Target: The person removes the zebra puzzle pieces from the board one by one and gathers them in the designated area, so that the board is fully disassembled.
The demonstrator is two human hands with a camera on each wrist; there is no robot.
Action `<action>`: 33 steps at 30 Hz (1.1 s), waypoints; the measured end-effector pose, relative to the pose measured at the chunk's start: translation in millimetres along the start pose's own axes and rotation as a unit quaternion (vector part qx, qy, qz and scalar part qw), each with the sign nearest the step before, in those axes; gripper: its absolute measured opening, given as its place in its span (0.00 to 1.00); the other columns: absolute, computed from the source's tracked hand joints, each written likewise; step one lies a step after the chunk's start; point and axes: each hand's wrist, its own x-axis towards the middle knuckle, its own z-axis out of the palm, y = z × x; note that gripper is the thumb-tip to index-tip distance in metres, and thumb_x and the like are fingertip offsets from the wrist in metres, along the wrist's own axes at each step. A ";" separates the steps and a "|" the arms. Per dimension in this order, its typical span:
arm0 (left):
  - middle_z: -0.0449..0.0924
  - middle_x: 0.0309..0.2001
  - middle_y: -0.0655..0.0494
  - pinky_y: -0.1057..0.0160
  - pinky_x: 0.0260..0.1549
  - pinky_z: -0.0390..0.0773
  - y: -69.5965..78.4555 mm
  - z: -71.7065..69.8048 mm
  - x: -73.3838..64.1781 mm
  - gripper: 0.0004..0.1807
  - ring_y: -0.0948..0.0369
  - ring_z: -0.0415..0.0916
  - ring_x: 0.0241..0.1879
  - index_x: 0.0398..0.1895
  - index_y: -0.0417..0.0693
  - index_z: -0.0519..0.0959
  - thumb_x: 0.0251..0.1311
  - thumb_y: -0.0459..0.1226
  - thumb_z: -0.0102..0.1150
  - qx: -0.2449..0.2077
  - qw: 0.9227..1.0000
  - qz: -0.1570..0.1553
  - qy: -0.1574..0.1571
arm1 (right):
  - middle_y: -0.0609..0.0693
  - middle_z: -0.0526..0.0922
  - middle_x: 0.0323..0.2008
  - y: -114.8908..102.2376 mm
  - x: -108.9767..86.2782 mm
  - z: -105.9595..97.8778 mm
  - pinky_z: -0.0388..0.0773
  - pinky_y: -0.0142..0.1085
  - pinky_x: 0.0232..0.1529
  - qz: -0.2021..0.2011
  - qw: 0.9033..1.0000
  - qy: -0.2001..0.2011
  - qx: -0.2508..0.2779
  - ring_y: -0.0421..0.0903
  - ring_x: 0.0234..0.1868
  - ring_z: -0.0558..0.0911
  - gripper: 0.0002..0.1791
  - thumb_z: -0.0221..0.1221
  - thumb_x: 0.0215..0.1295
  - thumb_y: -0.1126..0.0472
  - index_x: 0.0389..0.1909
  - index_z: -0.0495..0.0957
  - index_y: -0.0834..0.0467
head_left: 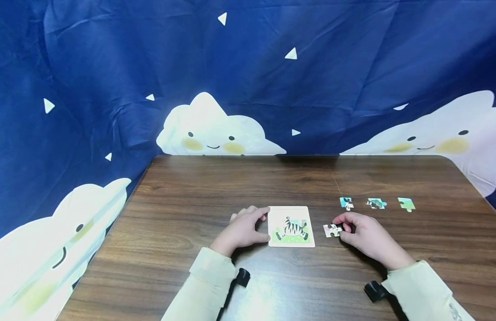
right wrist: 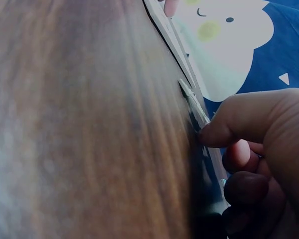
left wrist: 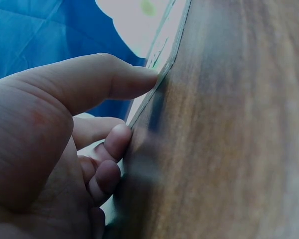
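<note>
A square white puzzle board (head_left: 274, 213) with a zebra picture lies flat on the table. My left hand (head_left: 244, 227) is at its left side, index finger at the upper left corner and thumb against the lower left edge. In the left wrist view the thumb is nearly straight on the board's edge (left wrist: 175, 47), and the lower fingers bend under the palm. Right of the board, my right hand (head_left: 366, 236) pinches a pale puzzle piece (head_left: 331, 230) between thumb and index finger. From the right wrist, this piece (right wrist: 193, 99) appears edge-on, low over the wood.
Three loose puzzle pieces lie in a row beyond my right hand: a blue one with black and white (head_left: 346, 203), a blue-green one (head_left: 376, 203) and a green one (head_left: 407, 203). A blue cloth with clouds (head_left: 248, 67) hangs behind the brown wooden table (head_left: 200, 187).
</note>
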 end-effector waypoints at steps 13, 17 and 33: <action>0.72 0.46 0.66 0.56 0.45 0.60 2.2 1.5 0.7 0.43 0.60 0.65 0.47 0.72 0.54 0.69 0.49 0.46 0.71 -0.010 1.000 0.000 -0.002 | 0.40 0.70 0.23 9.9 -5.6 -15.8 0.63 0.32 0.29 0.028 0.999 -0.024 -0.026 0.33 0.23 0.66 0.09 0.64 0.54 0.66 0.36 0.82 0.53; 0.72 0.46 0.66 0.56 0.45 0.59 2.1 1.2 1.2 0.43 0.61 0.65 0.47 0.72 0.54 0.69 0.49 0.47 0.70 -0.008 1.000 0.002 -0.002 | 0.39 0.70 0.23 11.1 -6.6 -15.4 0.64 0.31 0.30 0.018 0.999 -0.025 -0.025 0.33 0.24 0.67 0.08 0.68 0.55 0.63 0.36 0.82 0.51; 0.72 0.47 0.65 0.55 0.47 0.60 0.6 -0.7 0.3 0.42 0.60 0.65 0.48 0.72 0.54 0.69 0.49 0.47 0.70 -0.007 1.000 -0.005 -0.001 | 0.39 0.70 0.23 5.6 -3.8 -10.8 0.67 0.33 0.31 0.001 0.999 -0.025 -0.026 0.34 0.27 0.69 0.07 0.70 0.56 0.61 0.29 0.81 0.46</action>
